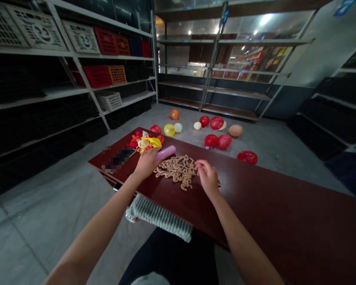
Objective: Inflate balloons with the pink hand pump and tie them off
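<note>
A smooth pink cylindrical tube [166,153] is covered at its near end by the left hand [146,162]; its far end is left exposed, up and to the right of the left fingers [153,152]. These are held close together over the tube, but whether it is gripped cannot be told. The fingers of the right hand [208,179] are curled towards the thumb, just beside the right edge of a loose heap of tan, curved, worm-like pieces [178,169]; whether anything is pinched there cannot be told. The heap is spread between the 2 sets of fingers, on a glossy dark reddish-brown table [269,198]. Just beyond the left fingers, a bunch of limp red, yellow and orange balloons [150,141] is gathered. To their left, a dark, pixelated object [118,159] is placed. Well beyond both sets of fingers, round inflated balloons [224,141] are scattered across the grey floor [190,138].
</note>
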### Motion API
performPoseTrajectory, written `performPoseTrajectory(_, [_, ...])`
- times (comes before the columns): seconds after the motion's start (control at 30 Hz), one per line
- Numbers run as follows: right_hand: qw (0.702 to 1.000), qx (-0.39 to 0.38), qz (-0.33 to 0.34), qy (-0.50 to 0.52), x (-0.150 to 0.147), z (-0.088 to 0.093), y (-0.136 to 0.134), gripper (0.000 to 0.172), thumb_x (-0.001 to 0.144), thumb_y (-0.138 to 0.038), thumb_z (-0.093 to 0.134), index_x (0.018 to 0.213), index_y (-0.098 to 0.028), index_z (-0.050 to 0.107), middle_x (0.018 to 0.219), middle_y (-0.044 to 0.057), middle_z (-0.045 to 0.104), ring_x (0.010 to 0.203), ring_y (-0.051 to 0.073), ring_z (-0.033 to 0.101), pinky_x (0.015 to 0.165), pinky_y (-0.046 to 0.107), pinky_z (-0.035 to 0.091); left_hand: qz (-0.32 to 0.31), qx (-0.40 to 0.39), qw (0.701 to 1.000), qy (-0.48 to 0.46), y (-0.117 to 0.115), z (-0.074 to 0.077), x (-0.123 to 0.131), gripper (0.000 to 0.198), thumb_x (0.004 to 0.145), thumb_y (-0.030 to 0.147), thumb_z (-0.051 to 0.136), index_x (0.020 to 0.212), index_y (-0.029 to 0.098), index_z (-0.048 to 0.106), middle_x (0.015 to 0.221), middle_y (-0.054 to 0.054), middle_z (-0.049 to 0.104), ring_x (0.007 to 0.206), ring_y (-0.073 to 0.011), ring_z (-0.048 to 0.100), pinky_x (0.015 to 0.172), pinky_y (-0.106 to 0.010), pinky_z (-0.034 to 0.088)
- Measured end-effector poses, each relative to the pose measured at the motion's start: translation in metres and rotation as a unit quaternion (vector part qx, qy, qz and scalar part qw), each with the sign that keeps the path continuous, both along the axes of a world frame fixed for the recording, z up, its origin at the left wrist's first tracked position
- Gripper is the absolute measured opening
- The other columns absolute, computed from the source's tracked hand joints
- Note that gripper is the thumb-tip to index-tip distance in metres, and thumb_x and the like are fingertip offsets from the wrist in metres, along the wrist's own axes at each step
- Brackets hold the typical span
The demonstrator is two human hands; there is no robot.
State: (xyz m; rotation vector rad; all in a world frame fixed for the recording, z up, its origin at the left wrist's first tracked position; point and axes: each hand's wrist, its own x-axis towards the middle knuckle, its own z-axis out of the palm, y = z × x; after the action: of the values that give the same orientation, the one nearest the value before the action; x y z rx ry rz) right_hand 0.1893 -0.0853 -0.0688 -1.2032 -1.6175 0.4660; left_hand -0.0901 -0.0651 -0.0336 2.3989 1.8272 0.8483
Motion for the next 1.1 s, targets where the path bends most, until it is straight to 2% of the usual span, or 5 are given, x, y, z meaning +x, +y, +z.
performPoseTrajectory(0.33, [0.961,0.11,0.044,-0.251,-0.027,-0.013,-0.015,0.026,0.097,-0.024,0.041,0.103,-0.021,0.067,0.099,0.007,0.073,0.088,0.019,0.067,0.084,0.032,0.05,0.088,-0.04,0.995,0.021,-0.025,-0.028,-0.019,0.054,0.092,0.035,0.066,0.14,0.015,0.055,0.134,-0.014,0.062,0.117,-0.0316,0.06,0.096,-0.04,0.049])
performPoseTrajectory(0.6, [0.897,0.225,0.002,-0.381,-0.036,0.006,-0.01,0.051,0.092,-0.025,0.054,0.142,-0.017,0.048,0.137,0.015,0.058,0.131,0.029,0.048,0.109,0.047,0.039,-0.099,0.083,0.991,0.047,-0.042,-0.015,-0.009,0.05,0.096,0.031,0.059,0.144,0.02,0.051,0.142,-0.013,0.057,0.127,-0.0271,0.054,0.103,-0.04,0.044])
performPoseTrajectory(0.8, [0.87,0.203,0.002,-0.449,-0.055,0.014,-0.002,0.059,0.088,-0.028,0.063,0.144,-0.019,0.047,0.127,0.014,0.063,0.119,0.031,0.054,0.102,0.047,0.039,-0.206,0.157,0.959,0.112,-0.041,-0.015,0.0,0.046,0.103,0.02,0.04,0.149,0.019,0.044,0.148,-0.009,0.052,0.135,-0.0232,0.048,0.104,-0.038,0.043])
performPoseTrajectory(0.93, [0.875,0.209,-0.062,-0.432,-0.057,0.003,0.004,0.05,0.092,-0.036,0.058,0.139,-0.018,0.053,0.116,0.014,0.067,0.103,0.029,0.058,0.088,0.041,0.041,-0.13,0.213,0.968,0.038,-0.028,-0.021,-0.016,0.047,0.101,0.029,0.05,0.147,0.021,0.045,0.15,-0.01,0.05,0.142,-0.0225,0.04,0.116,-0.039,0.033])
performPoseTrajectory(1.1, [0.876,0.212,-0.14,-0.41,-0.045,-0.007,0.004,0.049,0.093,-0.039,0.056,0.137,-0.018,0.056,0.105,0.013,0.069,0.093,0.027,0.059,0.079,0.039,0.038,0.078,0.172,0.975,-0.114,0.016,-0.033,-0.049,0.046,0.097,0.028,0.057,0.139,0.014,0.05,0.138,-0.016,0.058,0.132,-0.0257,0.05,0.112,-0.04,0.039])
